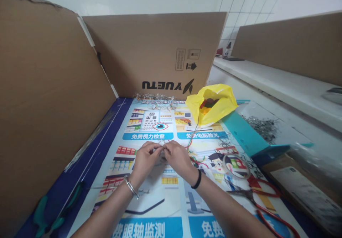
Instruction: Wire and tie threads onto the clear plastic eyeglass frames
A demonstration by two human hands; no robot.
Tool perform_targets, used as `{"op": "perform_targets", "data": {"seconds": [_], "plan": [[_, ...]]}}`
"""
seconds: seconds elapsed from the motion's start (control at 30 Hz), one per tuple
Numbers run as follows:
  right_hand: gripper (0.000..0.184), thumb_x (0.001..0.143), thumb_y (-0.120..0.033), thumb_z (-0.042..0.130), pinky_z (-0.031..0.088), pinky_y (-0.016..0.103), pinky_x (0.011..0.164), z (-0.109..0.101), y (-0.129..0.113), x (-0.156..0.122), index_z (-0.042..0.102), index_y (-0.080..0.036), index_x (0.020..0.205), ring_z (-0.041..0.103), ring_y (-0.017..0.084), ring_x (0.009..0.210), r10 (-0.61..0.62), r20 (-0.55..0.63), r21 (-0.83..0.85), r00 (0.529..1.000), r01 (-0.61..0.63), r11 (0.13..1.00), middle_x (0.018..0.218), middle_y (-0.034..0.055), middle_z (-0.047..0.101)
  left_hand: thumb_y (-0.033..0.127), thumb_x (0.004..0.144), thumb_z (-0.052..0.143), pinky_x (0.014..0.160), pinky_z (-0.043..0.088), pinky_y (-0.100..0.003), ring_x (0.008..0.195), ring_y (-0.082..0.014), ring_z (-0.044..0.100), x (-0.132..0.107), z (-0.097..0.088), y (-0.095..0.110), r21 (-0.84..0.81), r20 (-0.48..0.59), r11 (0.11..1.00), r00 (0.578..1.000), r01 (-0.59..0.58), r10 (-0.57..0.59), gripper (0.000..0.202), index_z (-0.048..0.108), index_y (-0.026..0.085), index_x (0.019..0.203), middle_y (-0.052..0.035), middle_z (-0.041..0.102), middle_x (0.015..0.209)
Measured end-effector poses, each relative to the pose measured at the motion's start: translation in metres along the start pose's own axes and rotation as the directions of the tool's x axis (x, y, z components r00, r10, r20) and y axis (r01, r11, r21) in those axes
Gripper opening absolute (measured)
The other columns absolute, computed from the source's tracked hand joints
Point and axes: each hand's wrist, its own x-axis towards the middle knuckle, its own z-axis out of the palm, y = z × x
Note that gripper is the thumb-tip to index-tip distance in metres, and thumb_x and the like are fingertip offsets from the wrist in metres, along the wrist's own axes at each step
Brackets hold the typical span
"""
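Observation:
My left hand [146, 159] and my right hand [178, 158] meet over the middle of the printed poster sheet [149, 191]. Thumbs and fingertips of both are pinched together, nearly touching each other. Thin, wire-like strands [162, 158] show just below the fingertips; what exactly is gripped is too small and covered to make out. Red and green cords [190, 144] run from beside my right hand up to an open yellow bag [224, 104]. Further right lie a clear ring-shaped roll [236, 166] and scissors with red handles [267, 189].
Cardboard panels [128, 52] wall off the back and left. Tangled wire pieces [155, 97] lie along the back edge. Teal-handled pliers [42, 209] rest at front left. On the right are a pile of small dark wire pieces [262, 128], a teal folder [245, 134] and a plastic-wrapped package [304, 188].

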Motion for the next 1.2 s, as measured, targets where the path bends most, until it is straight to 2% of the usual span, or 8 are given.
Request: {"op": "perform_targets", "data": {"seconds": [0.33, 0.53, 0.77, 0.93, 1.2], "plan": [[0.019, 0.086, -0.016, 0.045, 0.037, 0.022, 0.072, 0.003, 0.003, 0.001, 0.062, -0.019, 0.079, 0.054, 0.013, 0.08, -0.037, 0.0, 0.019, 0.999, 0.037, 0.999, 0.079, 0.0029, 0.059, 0.017, 0.073, 0.052, 0.058, 0.038, -0.023, 0.066, -0.0129, 0.051, 0.001, 0.003, 0.0, 0.073, -0.022, 0.997, 0.999, -0.032, 0.033, 0.01, 0.061, 0.019, 0.07, 0.0005, 0.059, 0.073], [0.018, 0.085, -0.015, 0.045, 0.037, 0.022, 0.072, 0.002, 0.003, 0.002, 0.061, -0.018, 0.078, 0.054, 0.013, 0.079, -0.029, 0.021, 0.055, 0.999, 0.028, 0.998, 0.079, 0.0024, 0.058, 0.017, 0.073, 0.051, 0.057, 0.037, -0.023, 0.063, -0.0123, 0.048, 0.0, 0.004, -0.002, 0.052, -0.03, 0.998, 0.999, -0.033, 0.035, 0.01, 0.06, 0.019, 0.069, 0.001, 0.057, 0.071], [0.021, 0.085, -0.011, 0.041, 0.035, 0.022, 0.069, 0.001, 0.007, 0.005, 0.057, -0.017, 0.073, 0.05, 0.012, 0.075, -0.088, 0.028, 0.14, 0.996, 0.083, 0.987, 0.073, 0.001, 0.056, 0.019, 0.074, 0.052, 0.056, 0.035, -0.022, 0.061, -0.0115, 0.046, 0.0, 0.005, -0.003, 0.054, -0.033, 0.998, 0.999, -0.036, 0.038, 0.009, 0.06, 0.019, 0.069, 0.0016, 0.055, 0.069], [0.022, 0.084, -0.01, 0.042, 0.033, 0.021, 0.064, -0.003, 0.008, 0.006, 0.057, -0.017, 0.07, 0.048, 0.012, 0.07, -0.073, 0.032, 0.197, 0.997, 0.065, 0.978, 0.069, -0.0001, 0.054, 0.021, 0.074, 0.053, 0.055, 0.035, -0.022, 0.058, -0.0111, 0.044, 0.0, 0.006, -0.003, 0.048, -0.037, 0.998, 0.999, -0.038, 0.04, 0.01, 0.06, 0.019, 0.067, 0.0024, 0.053, 0.065], [0.022, 0.08, -0.007, 0.043, 0.037, 0.021, 0.069, -0.008, 0.011, 0.007, 0.063, -0.018, 0.081, 0.053, 0.012, 0.075, -0.081, 0.037, 0.249, 0.996, 0.07, 0.966, 0.075, 0.0005, 0.06, 0.019, 0.073, 0.052, 0.056, 0.036, -0.022, 0.061, -0.0116, 0.047, 0.001, 0.008, -0.002, 0.058, -0.052, 0.998, 0.998, -0.033, 0.036, 0.01, 0.06, 0.019, 0.067, 0.0023, 0.055, 0.066]]}}
